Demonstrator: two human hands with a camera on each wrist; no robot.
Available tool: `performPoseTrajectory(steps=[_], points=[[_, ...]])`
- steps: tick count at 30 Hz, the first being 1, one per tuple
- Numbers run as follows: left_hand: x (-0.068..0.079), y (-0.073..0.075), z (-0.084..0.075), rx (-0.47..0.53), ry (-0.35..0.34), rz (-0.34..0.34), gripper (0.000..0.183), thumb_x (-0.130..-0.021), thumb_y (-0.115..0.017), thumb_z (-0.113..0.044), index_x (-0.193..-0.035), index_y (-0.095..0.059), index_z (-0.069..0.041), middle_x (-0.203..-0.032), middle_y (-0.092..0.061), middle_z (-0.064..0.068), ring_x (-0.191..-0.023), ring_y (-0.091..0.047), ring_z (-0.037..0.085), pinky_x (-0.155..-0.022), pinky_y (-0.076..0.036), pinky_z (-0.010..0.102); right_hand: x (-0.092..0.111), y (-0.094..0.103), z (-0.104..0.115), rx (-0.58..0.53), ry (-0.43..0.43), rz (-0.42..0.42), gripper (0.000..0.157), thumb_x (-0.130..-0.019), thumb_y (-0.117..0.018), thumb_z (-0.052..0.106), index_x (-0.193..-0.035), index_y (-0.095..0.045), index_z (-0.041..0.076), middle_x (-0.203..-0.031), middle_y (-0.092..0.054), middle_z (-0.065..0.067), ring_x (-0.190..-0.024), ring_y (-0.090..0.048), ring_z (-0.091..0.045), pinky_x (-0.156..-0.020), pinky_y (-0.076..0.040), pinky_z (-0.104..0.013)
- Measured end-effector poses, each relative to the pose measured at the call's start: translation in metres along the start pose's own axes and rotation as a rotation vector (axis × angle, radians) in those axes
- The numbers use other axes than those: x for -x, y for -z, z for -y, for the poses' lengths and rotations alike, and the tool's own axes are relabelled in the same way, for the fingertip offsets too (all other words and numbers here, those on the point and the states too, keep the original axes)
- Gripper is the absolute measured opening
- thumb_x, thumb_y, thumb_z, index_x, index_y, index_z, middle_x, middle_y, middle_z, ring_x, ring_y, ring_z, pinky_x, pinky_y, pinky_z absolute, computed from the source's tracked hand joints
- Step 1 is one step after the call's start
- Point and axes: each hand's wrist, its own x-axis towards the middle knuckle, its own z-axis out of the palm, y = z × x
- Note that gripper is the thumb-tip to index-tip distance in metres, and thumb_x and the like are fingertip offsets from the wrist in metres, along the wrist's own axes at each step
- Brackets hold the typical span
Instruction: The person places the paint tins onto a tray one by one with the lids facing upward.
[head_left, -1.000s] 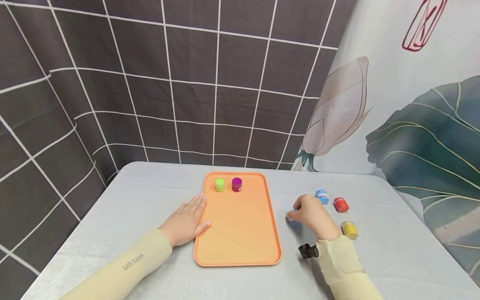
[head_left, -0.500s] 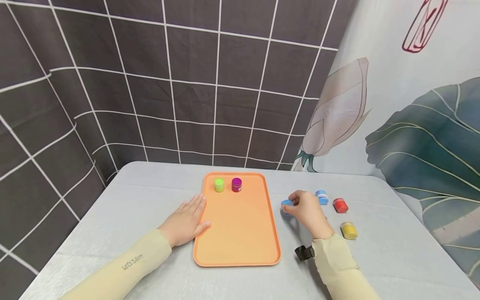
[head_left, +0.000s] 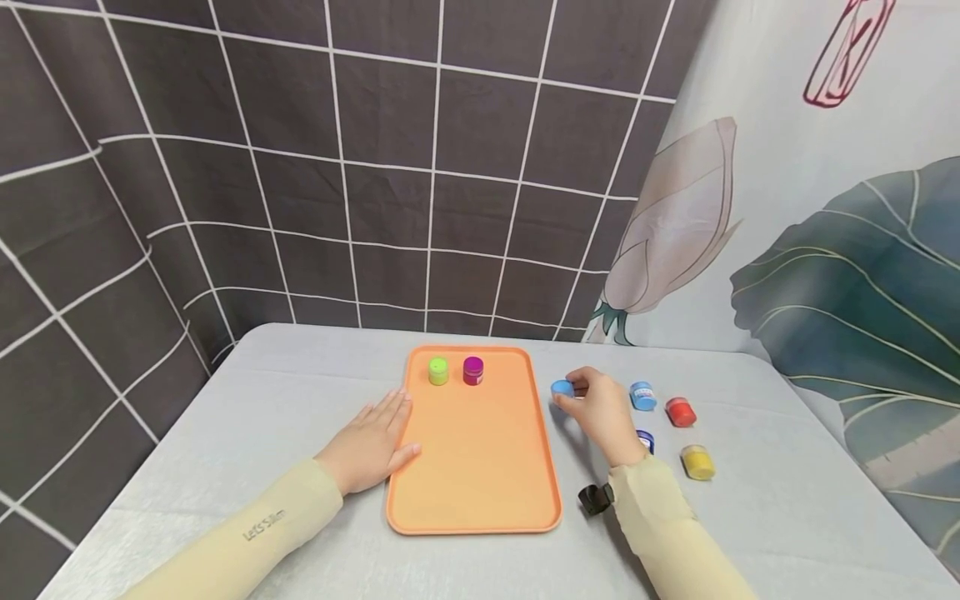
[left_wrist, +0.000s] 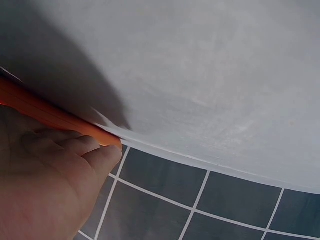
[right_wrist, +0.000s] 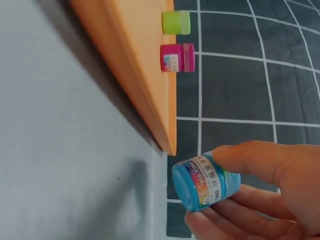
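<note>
Right grip [head_left: 602, 419] pinched light-blue jar [head_left: 562, 389] | jar shifted left and far, nearer orange tray [head_left: 476, 467], remaining outside | left grip [head_left: 367, 450] lay straight-fingered on tray's left side

The left sleeve [head_left: 242, 540] seemingly reads "Let's Slim"; the label [right_wrist: 206, 177] on the blue jar [right_wrist: 205, 183] is too blurred.
</note>
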Motion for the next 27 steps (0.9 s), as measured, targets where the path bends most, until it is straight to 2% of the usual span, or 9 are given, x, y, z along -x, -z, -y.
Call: performPoseTrajectory(steps=[8,12,20,27], points=[[0.000,0.001,-0.002,0.002,0.001,0.001,0.073,-0.104,-0.053,-0.039,-0.151,-0.033,0.013,-0.160,-0.029,0.028,-0.150,-0.027,0.041,-0.118,-0.027,0.061,-0.013,-0.011,0.003,-0.111,-0.015,-0.035,0.033,-0.084,-0.080,0.012,-0.109,-0.068,-0.005,-0.101,-0.071,-0.019,-0.094,-0.068,-0.030,-0.078,-0.059,-0.041],[0.001,0.002,-0.002,-0.001,0.001,0.001,0.072,-0.105,-0.053,-0.038,-0.151,-0.033,0.013,-0.160,-0.029,0.029,-0.150,-0.027,0.042,-0.118,-0.026,0.060,-0.019,-0.015,0.006,-0.131,-0.024,-0.029,0.033,-0.083,-0.081,0.011,-0.109,-0.068,-0.004,-0.101,-0.070,-0.018,-0.093,-0.069,-0.029,-0.078,-0.059,-0.040],[0.001,0.004,-0.003,0.008,0.002,0.005,0.072,-0.105,-0.053,-0.038,-0.151,-0.033,0.013,-0.160,-0.029,0.029,-0.149,-0.027,0.042,-0.118,-0.027,0.061,-0.031,-0.022,0.015,-0.159,-0.039,-0.004,0.033,-0.082,-0.084,0.010,-0.108,-0.069,-0.004,-0.101,-0.071,-0.017,-0.093,-0.071,-0.029,-0.086,-0.059,-0.042],[0.000,0.002,-0.001,-0.006,0.003,0.006,0.072,-0.105,-0.052,-0.039,-0.152,-0.033,0.013,-0.160,-0.029,0.028,-0.150,-0.027,0.041,-0.118,-0.027,0.060,-0.041,-0.027,0.024,-0.159,-0.073,0.034,0.035,-0.082,-0.084,0.012,-0.109,-0.069,-0.003,-0.098,-0.072,-0.015,-0.089,-0.069,-0.027,-0.084,-0.058,-0.041]])
